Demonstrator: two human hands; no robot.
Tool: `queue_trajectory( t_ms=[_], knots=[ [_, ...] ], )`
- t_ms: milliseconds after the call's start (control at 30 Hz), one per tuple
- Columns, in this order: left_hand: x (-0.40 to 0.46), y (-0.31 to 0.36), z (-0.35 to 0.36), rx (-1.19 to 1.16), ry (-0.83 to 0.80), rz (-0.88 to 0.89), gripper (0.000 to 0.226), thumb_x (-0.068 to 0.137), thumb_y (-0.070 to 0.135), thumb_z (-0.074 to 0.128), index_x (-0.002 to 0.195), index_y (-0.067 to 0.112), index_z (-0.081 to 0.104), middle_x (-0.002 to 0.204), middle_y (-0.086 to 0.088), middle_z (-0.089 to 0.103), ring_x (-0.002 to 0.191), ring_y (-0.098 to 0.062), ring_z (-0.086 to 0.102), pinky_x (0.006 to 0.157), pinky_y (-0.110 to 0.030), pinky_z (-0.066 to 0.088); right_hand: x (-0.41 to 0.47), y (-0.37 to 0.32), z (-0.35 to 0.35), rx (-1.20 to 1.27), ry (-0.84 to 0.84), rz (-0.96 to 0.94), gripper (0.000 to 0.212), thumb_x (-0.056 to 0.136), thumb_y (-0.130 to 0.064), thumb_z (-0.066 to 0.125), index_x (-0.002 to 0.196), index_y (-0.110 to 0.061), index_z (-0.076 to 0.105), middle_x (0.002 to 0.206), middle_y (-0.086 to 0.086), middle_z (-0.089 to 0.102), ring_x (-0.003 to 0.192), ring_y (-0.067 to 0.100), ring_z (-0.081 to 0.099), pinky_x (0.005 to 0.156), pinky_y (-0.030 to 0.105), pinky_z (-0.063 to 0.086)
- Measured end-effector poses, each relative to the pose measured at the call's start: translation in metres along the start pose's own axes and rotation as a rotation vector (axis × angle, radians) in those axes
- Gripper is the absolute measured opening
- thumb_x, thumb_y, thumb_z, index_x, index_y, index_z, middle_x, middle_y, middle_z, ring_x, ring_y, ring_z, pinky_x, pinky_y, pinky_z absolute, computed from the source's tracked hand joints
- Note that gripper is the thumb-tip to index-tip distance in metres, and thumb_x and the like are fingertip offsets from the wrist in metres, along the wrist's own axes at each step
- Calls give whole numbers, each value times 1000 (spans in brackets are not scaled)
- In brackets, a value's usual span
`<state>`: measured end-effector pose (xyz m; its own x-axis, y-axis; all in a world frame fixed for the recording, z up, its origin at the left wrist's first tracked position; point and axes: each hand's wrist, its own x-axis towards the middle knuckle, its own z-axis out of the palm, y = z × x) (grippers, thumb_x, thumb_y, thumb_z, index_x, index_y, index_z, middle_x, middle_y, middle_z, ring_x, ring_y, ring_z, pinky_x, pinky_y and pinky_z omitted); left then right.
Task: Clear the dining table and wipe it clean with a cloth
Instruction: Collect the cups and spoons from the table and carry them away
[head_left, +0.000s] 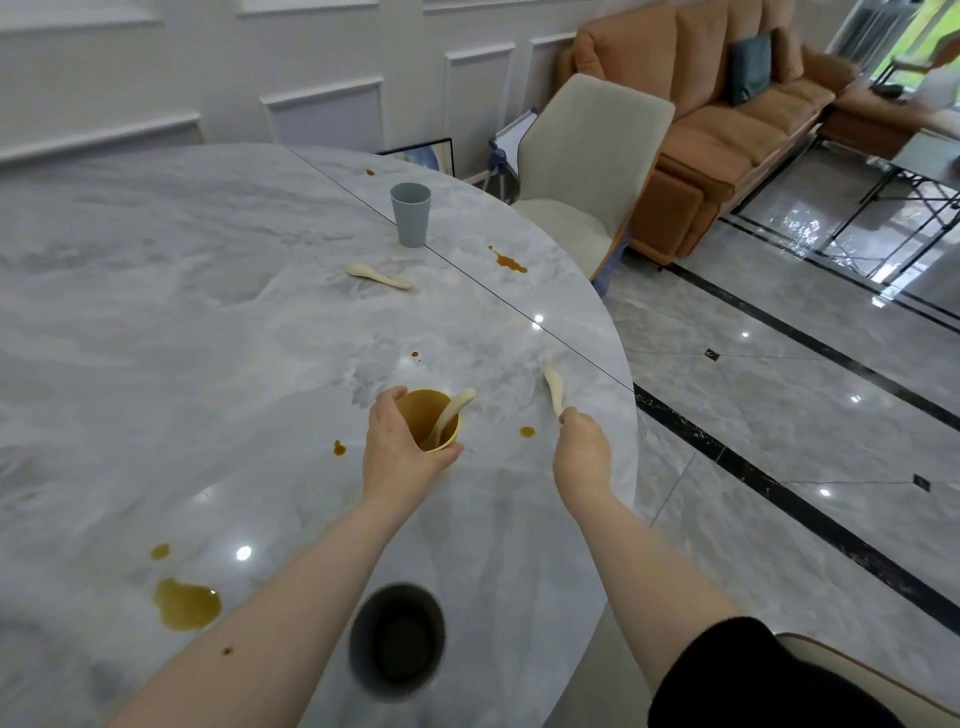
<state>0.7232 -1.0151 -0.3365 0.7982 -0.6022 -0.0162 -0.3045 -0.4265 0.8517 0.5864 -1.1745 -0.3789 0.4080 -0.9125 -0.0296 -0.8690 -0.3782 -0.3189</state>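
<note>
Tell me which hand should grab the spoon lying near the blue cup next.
Probably right. The right hand pinches only a spoon, likely bound for the yellow cup that the left hand grips. Afterwards it is free for the far spoon.

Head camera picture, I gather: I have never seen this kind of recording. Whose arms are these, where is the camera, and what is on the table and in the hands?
No machine here: a person's bare arms, filmed by one wide-angle camera on their head, looking down. The left hand grips a yellow cup with a cream spoon standing in it. The right hand pinches a second cream spoon. On the grey marble table lie a third cream spoon, a blue-grey cup, a dark bowl and brown spills.
</note>
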Motion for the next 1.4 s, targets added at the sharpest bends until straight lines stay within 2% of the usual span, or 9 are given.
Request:
queue_trajectory(
  t_ms=[67, 167, 300, 367, 467, 633, 800, 1200, 1400],
  knots=[
    [-5, 1, -6, -9, 1, 11, 89, 61, 30, 85, 133, 17, 33, 134, -2, 41, 118, -21, 46, 94, -32, 43, -10, -6, -10, 36, 56, -22, 28, 80, 15, 38, 82, -13, 40, 80, 6, 43, 71, 20, 38, 60, 29, 27],
    [-15, 5, -21, -22, 4, 26, 89, 62, 29, 85, 133, 17, 33, 134, -3, 41, 117, -22, 48, 92, -31, 43, -30, -16, -25, 134, 140, -59, 24, 79, 14, 38, 84, -7, 48, 80, 6, 44, 72, 20, 39, 62, 29, 28],
    [-29, 8, -44, -24, 22, 66, 89, 63, 28, 85, 134, 15, 33, 136, -5, 40, 120, -25, 46, 95, -33, 41, -58, -31, -44, 274, 200, -68, 15, 88, 5, 41, 89, -1, 54, 85, 9, 54, 77, 24, 49, 66, 30, 38],
    [-39, 7, -60, -26, 19, 87, 89, 63, 28, 85, 134, 16, 32, 136, -6, 40, 119, -27, 46, 98, -39, 44, -77, -39, -54, 355, 246, -77, 15, 93, 0, 43, 93, 0, 58, 89, 10, 59, 79, 21, 53, 68, 22, 43],
    [-58, 2, -87, -20, 11, 98, 90, 63, 28, 85, 135, 16, 31, 136, -7, 39, 119, -28, 46, 99, -41, 44, -112, -54, -69, 481, 318, -110, 14, 95, -7, 48, 97, -2, 61, 89, 6, 60, 77, 13, 51, 65, 7, 40],
    [-85, -10, -121, -7, 27, 84, 92, 61, 29, 86, 134, 15, 32, 135, -7, 40, 119, -28, 47, 98, -41, 45, -159, -81, -83, 619, 408, -147, 12, 92, -7, 53, 100, -9, 62, 91, 3, 62, 81, 13, 58, 74, 21, 48],
    [-116, -21, -141, 14, 19, 84, 92, 61, 30, 86, 134, 14, 32, 135, -9, 41, 120, -29, 47, 99, -40, 44, -210, -100, -98, 713, 456, -188, 13, 90, -5, 55, 99, -10, 63, 90, 2, 63, 78, 10, 58, 69, 13, 47],
    [-153, -27, -156, 49, 12, 67, 93, 62, 30, 86, 135, 16, 31, 138, -8, 40, 123, -30, 47, 96, -40, 45, -284, -107, -103, 722, 330, -244, 9, 83, -6, 61, 88, -13, 63, 80, 1, 62, 68, 9, 57, 65, 19, 51],
    [-157, -37, -155, 55, 8, 63, 94, 60, 32, 86, 134, 17, 31, 137, -7, 41, 122, -29, 47, 94, -41, 46, -287, -107, -80, 716, 157, -133, 10, 85, -6, 59, 90, -14, 62, 80, 0, 60, 68, 7, 54, 62, 13, 48]
  ],
)
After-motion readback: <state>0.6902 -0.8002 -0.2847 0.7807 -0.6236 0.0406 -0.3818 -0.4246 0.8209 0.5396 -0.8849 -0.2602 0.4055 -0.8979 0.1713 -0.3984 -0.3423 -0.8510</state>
